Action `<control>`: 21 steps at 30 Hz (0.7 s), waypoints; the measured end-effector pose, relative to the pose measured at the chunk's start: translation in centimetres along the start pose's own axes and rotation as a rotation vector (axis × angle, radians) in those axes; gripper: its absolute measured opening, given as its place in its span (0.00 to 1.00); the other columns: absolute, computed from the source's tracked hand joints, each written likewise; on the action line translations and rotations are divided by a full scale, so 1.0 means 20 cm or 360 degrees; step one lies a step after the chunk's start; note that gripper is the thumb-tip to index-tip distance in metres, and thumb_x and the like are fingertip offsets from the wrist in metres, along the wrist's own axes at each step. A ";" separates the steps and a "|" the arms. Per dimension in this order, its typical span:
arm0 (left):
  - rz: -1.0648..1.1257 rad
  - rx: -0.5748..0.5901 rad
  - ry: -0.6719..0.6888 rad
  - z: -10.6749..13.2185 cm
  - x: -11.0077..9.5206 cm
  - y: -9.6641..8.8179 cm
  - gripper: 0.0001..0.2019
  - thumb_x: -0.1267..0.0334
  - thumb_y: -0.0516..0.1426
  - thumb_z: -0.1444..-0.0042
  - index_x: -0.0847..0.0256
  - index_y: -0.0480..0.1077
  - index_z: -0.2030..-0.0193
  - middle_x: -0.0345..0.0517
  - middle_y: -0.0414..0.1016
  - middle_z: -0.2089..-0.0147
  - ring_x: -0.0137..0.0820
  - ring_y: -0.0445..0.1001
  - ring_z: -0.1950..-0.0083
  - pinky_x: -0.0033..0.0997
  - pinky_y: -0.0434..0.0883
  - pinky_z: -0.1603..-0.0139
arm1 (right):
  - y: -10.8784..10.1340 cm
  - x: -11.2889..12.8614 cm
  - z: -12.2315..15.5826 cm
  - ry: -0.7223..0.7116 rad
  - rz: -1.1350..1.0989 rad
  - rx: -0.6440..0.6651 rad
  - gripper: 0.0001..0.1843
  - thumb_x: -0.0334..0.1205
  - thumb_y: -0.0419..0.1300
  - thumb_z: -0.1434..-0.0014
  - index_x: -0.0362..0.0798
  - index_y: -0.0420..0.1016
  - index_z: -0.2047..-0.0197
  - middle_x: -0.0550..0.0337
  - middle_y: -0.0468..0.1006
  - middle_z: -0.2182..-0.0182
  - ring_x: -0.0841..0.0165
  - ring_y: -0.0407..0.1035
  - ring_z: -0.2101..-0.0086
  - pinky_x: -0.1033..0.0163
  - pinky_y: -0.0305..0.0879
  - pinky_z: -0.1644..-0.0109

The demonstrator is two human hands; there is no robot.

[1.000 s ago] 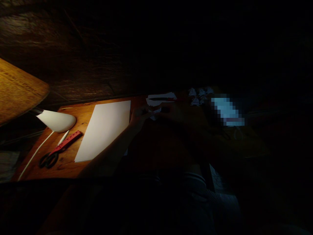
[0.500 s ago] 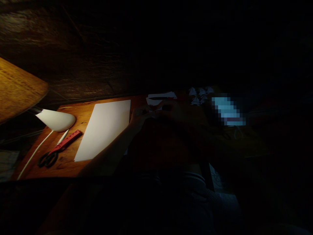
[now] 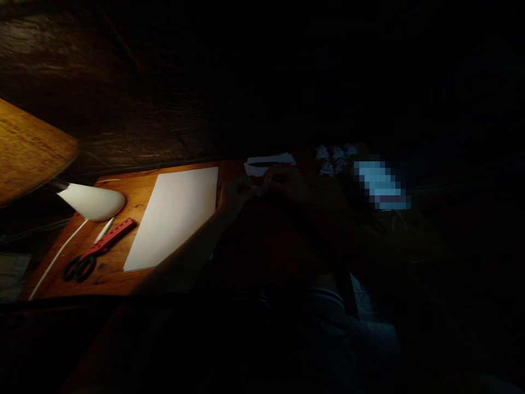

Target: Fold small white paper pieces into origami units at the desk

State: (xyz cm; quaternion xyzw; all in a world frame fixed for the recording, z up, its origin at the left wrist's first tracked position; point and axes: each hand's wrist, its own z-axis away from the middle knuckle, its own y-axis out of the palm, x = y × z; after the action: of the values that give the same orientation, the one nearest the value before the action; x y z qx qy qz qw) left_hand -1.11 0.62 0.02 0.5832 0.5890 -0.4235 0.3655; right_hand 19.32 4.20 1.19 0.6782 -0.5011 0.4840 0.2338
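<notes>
The scene is very dark. My left hand [image 3: 234, 192] and my right hand [image 3: 287, 183] meet over the wooden table [image 3: 139, 189], just right of a large white sheet of paper [image 3: 174, 216]. Their fingers look pinched together on a small pale scrap [image 3: 255, 189] between them, too dim to name. Behind the hands lies another white paper with a dark pen-like thing on it [image 3: 268, 163]. Several small folded white paper pieces [image 3: 333, 158] sit at the back right.
A white lamp head [image 3: 93, 201] with a white cord shines at the left. Scissors with black handles [image 3: 80, 267], a red ruler [image 3: 110, 238] and a pen lie beside it. A lit, blurred screen [image 3: 381, 185] glows at the right. A dark wall stands behind.
My hands have drawn a little closer together and the pale scrap between them shows less. The rest of the table is unchanged.
</notes>
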 end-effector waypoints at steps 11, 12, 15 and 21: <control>0.0179 -0.0128 -0.0139 -0.01 -0.01 0.01 0.15 0.59 0.73 0.53 0.59 0.71 0.77 0.37 0.75 0.73 0.27 0.72 0.69 0.27 0.70 0.66 | 0.01 0.09 0.02 0.0285 -0.0092 -0.0039 0.07 0.39 0.71 0.43 0.48 0.80 0.70 0.58 0.83 0.66 0.64 0.76 0.60 0.58 0.73 0.49; 0.0201 -0.0135 -0.0143 -0.01 -0.01 0.01 0.14 0.60 0.73 0.53 0.59 0.71 0.77 0.37 0.74 0.73 0.27 0.72 0.70 0.27 0.70 0.67 | 0.01 0.09 0.02 0.0291 -0.0104 -0.0040 0.07 0.39 0.71 0.43 0.48 0.79 0.70 0.58 0.83 0.66 0.65 0.76 0.61 0.58 0.72 0.49; 0.0261 -0.0145 -0.0171 -0.02 0.00 0.01 0.13 0.60 0.72 0.54 0.59 0.72 0.77 0.37 0.74 0.74 0.27 0.72 0.70 0.26 0.70 0.68 | 0.01 0.07 0.02 0.0320 -0.0135 -0.0031 0.07 0.41 0.71 0.45 0.48 0.79 0.69 0.59 0.82 0.67 0.66 0.75 0.62 0.58 0.72 0.49; 0.0277 -0.0240 -0.0239 -0.03 0.01 0.00 0.11 0.63 0.69 0.54 0.58 0.71 0.78 0.38 0.74 0.74 0.29 0.73 0.69 0.29 0.72 0.65 | 0.02 0.05 0.02 0.0373 -0.0188 -0.0009 0.08 0.41 0.71 0.47 0.49 0.78 0.70 0.59 0.81 0.66 0.66 0.74 0.62 0.56 0.72 0.48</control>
State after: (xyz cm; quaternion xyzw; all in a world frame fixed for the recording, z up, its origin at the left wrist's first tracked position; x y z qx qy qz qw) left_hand -1.01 1.21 0.09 0.5697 0.5372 -0.3872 0.4867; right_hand 19.24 3.24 1.77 0.6447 -0.4309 0.5440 0.3206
